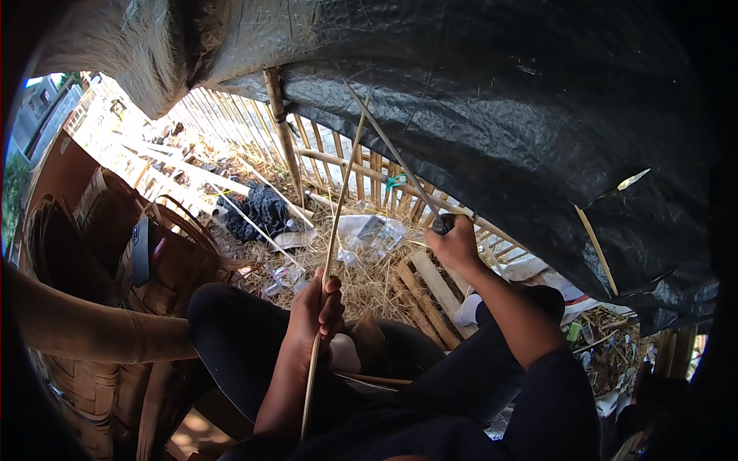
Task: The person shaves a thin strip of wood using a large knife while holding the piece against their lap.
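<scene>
My left hand [315, 307] is closed around a long, thin bamboo strip [338, 207]. The strip slants upward, with its lower end reaching down past my left forearm toward my lap. In my right hand [455, 242] is the dark handle of a long knife [396, 156], its narrow blade pointing up and to the left. Near their upper ends, blade and strip cross in the picture; I cannot tell if they touch. Both hands are above my bent, dark-clothed legs.
Woven bamboo baskets [108, 223] and a thick bamboo pole [100, 326] are at my left. A black tarp [538, 146] hangs low ahead and right, by a bamboo fence [361, 173]. Straw, plastic scraps, a dark cloth [265, 209] and wooden slats [434, 284] cover the ground.
</scene>
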Motion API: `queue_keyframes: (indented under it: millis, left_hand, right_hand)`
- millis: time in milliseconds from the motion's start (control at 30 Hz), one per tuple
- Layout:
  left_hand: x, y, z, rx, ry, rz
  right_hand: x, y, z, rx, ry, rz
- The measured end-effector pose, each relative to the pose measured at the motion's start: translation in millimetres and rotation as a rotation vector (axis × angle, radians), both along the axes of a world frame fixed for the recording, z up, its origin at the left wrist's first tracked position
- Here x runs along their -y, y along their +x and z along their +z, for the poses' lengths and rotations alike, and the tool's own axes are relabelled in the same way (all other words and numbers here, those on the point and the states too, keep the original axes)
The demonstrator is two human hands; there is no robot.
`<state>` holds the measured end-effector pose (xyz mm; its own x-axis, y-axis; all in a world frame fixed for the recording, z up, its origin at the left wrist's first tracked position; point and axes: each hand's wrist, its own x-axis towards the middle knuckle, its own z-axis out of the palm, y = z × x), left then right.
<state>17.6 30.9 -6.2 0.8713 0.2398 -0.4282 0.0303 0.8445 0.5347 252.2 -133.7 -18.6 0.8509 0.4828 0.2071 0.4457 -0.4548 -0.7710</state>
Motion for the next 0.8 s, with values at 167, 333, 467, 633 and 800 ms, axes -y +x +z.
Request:
queue_keyframes:
  millis: [167, 333, 467, 633, 800]
  left_hand:
    - [15, 14, 0, -0.061, 0.158, -0.058]
    - [29, 23, -5, -0.137, 0.158, -0.143]
    - [35, 24, -16, -0.112, 0.075, -0.138]
    - [29, 23, -27, -0.058, -0.076, -0.144]
    - [27, 26, -20, -0.110, -0.190, -0.068]
  right_hand:
    - [7, -21, 2, 0.021, 0.124, 0.313]
    - [-1, -33, -9, 0.156, -0.033, 0.515]
    - [-6, -22, -27, 0.251, -0.121, 0.444]
    - [-20, -3, -21, 0.244, -0.382, 0.453]
    - [-27, 7, -18, 0.297, -0.384, 0.459]
